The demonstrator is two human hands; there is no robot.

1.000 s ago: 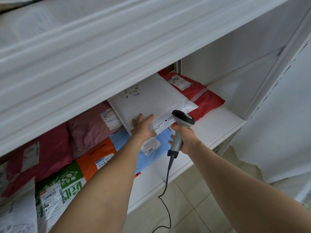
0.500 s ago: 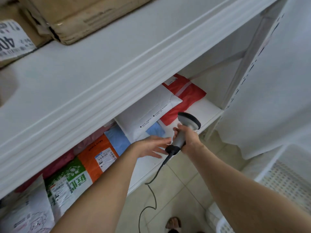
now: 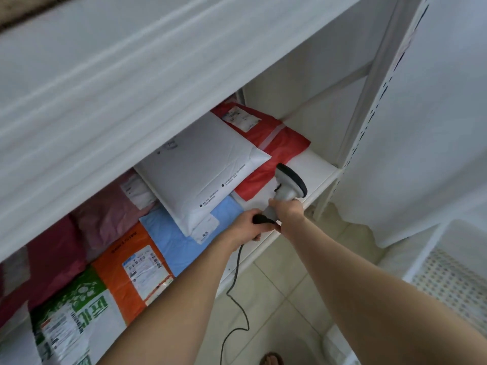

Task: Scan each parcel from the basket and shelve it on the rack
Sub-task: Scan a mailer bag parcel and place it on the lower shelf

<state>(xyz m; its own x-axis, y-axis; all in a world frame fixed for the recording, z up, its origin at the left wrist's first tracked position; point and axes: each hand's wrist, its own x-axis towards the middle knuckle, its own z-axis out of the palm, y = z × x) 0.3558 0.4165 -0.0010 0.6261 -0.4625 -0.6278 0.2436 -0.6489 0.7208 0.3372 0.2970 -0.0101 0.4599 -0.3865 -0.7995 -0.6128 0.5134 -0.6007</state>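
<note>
A white padded parcel (image 3: 200, 169) lies on the rack's lower shelf (image 3: 313, 167), resting on a red parcel (image 3: 279, 151) and a blue one (image 3: 174, 238). Both hands meet just in front of the shelf's edge. My right hand (image 3: 288, 213) grips the handle of a grey barcode scanner (image 3: 288, 184), whose head points at the shelf. My left hand (image 3: 249, 227) curls round the black bottom end of the scanner's handle, where the cable (image 3: 237, 283) leaves it.
More parcels fill the shelf to the left: pink (image 3: 110, 206), dark red (image 3: 52, 256), orange (image 3: 131, 270) and green-white (image 3: 71, 314). An upper shelf board (image 3: 131, 88) overhangs. A white perforated basket (image 3: 448, 280) stands on the tiled floor at the lower right.
My left hand left the white parcel, drew back off the shelf and took hold of the scanner's bottom end. The right hand kept the scanner near the shelf edge.
</note>
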